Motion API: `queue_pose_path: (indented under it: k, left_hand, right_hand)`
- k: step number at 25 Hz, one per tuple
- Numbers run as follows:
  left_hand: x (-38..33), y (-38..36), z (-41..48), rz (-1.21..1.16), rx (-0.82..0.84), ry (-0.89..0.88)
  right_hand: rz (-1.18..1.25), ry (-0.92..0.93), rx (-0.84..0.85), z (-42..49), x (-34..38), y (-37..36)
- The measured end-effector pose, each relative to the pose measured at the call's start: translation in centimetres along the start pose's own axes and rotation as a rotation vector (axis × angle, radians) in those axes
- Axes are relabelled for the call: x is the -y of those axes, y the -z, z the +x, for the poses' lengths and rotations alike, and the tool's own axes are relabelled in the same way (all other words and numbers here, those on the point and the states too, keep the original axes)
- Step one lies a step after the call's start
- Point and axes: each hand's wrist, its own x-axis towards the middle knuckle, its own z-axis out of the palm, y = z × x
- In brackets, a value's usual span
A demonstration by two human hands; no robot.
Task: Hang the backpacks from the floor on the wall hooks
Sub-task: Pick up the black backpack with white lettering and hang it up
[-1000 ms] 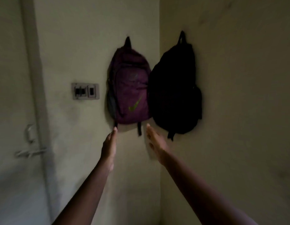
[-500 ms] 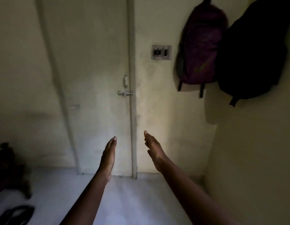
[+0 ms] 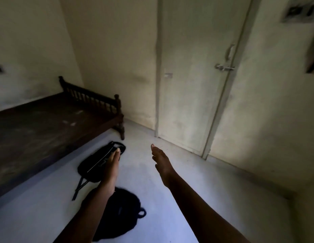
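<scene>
The room was dim, and that looked to us the main hazard: the wooden bed (image 3: 47, 127) filled the left, its corner leg standing near the far backpack (image 3: 98, 162), so a stoop for that bag could have knocked a knee or arm against the frame. On the pale floor (image 3: 196, 181) the near backpack (image 3: 121, 213) lay almost underfoot beneath our left forearm, its dark loop hard to pick out, and we judged a step forward might have tripped on it. A strap trailing from the far bag toward us could have snagged a foot too. Our left hand (image 3: 111, 170) and right hand (image 3: 162, 163) were both stretched forward flat, fingers straight, holding nothing, well above the bags; a blind grab might have caught a loose strap instead of the top loop.
</scene>
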Motion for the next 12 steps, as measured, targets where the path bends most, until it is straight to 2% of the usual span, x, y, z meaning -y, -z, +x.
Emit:
queue_pose_path:
  k: [4, 7, 12]
  left_hand:
    - [2.0, 6.8, 1.6, -0.007, -0.075, 0.047]
    - [4.6, 12.0, 4.0, 0.105, -0.097, 0.062]
    - [7.2, 18.8, 11.4, 0.317, 0.01, 0.101]
  right_hand:
    - [-0.062, -0.033, 0.073, 3.6, -2.5, -7.0]
    - [-0.087, -0.088, 0.076, 7.1, -4.8, -12.7]
    - [-0.056, -0.244, -0.042, 12.9, -8.7, -20.8]
